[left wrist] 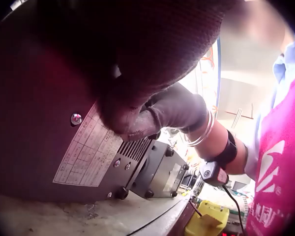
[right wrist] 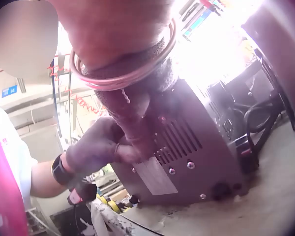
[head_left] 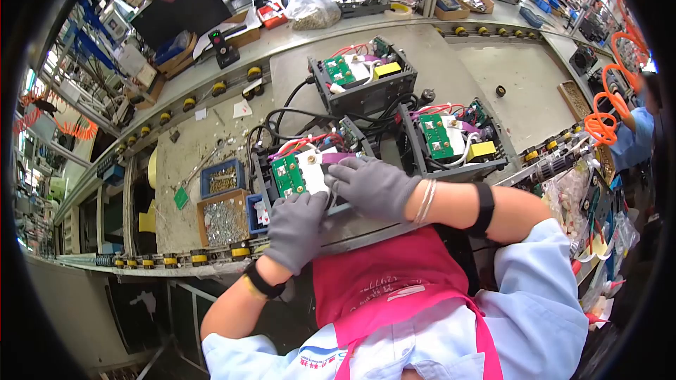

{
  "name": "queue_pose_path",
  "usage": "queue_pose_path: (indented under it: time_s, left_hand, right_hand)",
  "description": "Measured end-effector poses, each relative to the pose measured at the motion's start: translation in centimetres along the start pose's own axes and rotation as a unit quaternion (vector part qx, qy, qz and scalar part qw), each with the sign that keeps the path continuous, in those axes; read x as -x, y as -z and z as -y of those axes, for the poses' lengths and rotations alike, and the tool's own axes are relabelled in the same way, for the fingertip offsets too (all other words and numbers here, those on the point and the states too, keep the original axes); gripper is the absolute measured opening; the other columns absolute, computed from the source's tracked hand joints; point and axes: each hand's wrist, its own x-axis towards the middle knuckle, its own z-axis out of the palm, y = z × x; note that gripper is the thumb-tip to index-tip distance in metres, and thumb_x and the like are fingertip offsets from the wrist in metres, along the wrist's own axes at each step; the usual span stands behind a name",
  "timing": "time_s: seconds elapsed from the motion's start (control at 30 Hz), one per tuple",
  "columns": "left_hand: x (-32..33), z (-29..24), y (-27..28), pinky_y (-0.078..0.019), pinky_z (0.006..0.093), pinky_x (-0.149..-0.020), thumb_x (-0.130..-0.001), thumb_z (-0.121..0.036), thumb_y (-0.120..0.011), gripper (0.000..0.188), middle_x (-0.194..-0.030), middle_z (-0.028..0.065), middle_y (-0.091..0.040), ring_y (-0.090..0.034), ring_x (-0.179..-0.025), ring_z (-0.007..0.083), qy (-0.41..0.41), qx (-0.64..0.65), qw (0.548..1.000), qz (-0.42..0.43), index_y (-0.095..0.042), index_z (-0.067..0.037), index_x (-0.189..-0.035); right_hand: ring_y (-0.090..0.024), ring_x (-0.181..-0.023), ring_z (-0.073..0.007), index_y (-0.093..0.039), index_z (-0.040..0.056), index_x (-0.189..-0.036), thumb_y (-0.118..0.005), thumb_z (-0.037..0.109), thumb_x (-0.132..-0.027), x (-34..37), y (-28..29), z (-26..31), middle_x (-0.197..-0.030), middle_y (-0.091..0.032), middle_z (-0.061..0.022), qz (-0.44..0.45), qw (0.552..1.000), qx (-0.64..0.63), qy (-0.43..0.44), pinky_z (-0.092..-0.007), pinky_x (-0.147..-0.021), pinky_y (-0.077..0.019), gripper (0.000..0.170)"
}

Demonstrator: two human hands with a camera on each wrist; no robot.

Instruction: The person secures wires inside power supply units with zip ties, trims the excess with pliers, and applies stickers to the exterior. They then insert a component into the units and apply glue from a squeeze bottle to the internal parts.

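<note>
Both gloved hands are on the near panel of an open electronic unit (head_left: 287, 174) in a dark metal case, with a green circuit board, a white block and red wires inside. My left hand (head_left: 296, 229) grips the panel's upper edge at the left. To its right, my right hand (head_left: 373, 186) holds the same panel, its fingers reaching over the edge beside a purple part. In the left wrist view, the right hand's thumb (left wrist: 142, 123) lies against the outer face, near a printed label (left wrist: 86, 152). Vent slots (right wrist: 179, 137) and screws show on that panel in the right wrist view.
Two similar open units stand close by, one behind (head_left: 366, 95) and one at right (head_left: 461, 169). Black cables (head_left: 282, 109) run between them. Left of my hands are a blue bin (head_left: 241, 169) and a cardboard box (head_left: 204, 225) of small hardware. Yellow rollers (head_left: 199, 257) line the near edge.
</note>
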Motion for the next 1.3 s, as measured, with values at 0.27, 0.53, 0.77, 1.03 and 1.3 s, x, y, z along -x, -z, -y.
queue_pose_path:
  time_s: [0.27, 0.53, 0.77, 1.03, 1.3]
  left_hand:
    - [-6.8, 5.4, 13.3, -0.0548, 0.0319, -0.076, -0.070, -0.013, -0.080, 0.045, -0.093, 0.0100, -0.068, -0.068, -0.084, 0.0197, -0.018, 0.057, 0.996, 0.062, -0.063, -0.005, -0.111]
    - [-26.0, 13.4, 7.1, -0.0517, 0.0362, -0.081, -0.081, -0.041, -0.071, 0.053, -0.101, 0.0134, -0.069, -0.067, -0.089, 0.0264, 0.058, 0.005, 0.991, 0.119, -0.059, -0.004, -0.118]
    - [-30.7, 16.7, -3.6, -0.0435, 0.0403, -0.097, -0.088, -0.067, -0.048, 0.080, -0.120, 0.0243, -0.061, -0.056, -0.115, 0.0372, 0.144, 0.049, 0.963, 0.223, -0.046, -0.002, -0.134]
    - [-29.8, 18.5, -6.6, -0.0459, 0.0257, -0.069, -0.080, -0.064, -0.061, 0.060, -0.087, 0.0003, -0.057, -0.054, -0.080, 0.0117, 0.305, 0.409, 0.802, 0.309, -0.061, -0.014, -0.113]
    - [-27.0, 13.5, -1.6, -0.0492, 0.0349, -0.080, -0.067, -0.039, -0.083, 0.075, -0.096, 0.0108, -0.060, -0.059, -0.090, 0.0222, 0.043, 0.118, 0.991, -0.051, -0.050, -0.013, -0.129]
  right_hand:
    - [-0.061, -0.108, -0.0315, -0.055, 0.0096, -0.129, -0.065, 0.026, -0.084, 3.2, 12.8, -13.1, -0.119, -0.063, -0.0168, 0.186, 0.963, -0.097, -0.168, -0.0377, -0.094, -0.0479, 0.049]
    - [-0.052, -0.121, -0.0361, -0.052, 0.0066, -0.133, -0.053, 0.048, -0.091, -1.5, 8.2, -29.1, -0.129, -0.057, -0.0200, 0.016, 0.937, 0.018, -0.350, -0.0396, -0.104, -0.0395, 0.059]
    - [-0.058, -0.111, -0.0389, -0.059, 0.0009, -0.120, -0.050, 0.053, -0.091, -6.1, 3.8, -30.9, -0.117, -0.062, -0.0244, 0.025, 0.900, -0.171, -0.400, -0.0431, -0.094, -0.0448, 0.060]
    - [-0.062, -0.100, -0.0395, -0.063, 0.0014, -0.109, -0.054, 0.044, -0.092, -5.6, 2.7, -30.0, -0.104, -0.065, -0.0254, -0.070, 0.886, -0.200, -0.413, -0.0433, -0.086, -0.0479, 0.047]
    - [-0.059, -0.106, -0.0386, -0.046, 0.0036, -0.134, -0.062, 0.022, -0.089, -3.5, 0.8, -29.7, -0.117, -0.058, -0.0236, -0.311, 0.898, -0.163, -0.266, -0.0405, -0.089, -0.0468, 0.051]
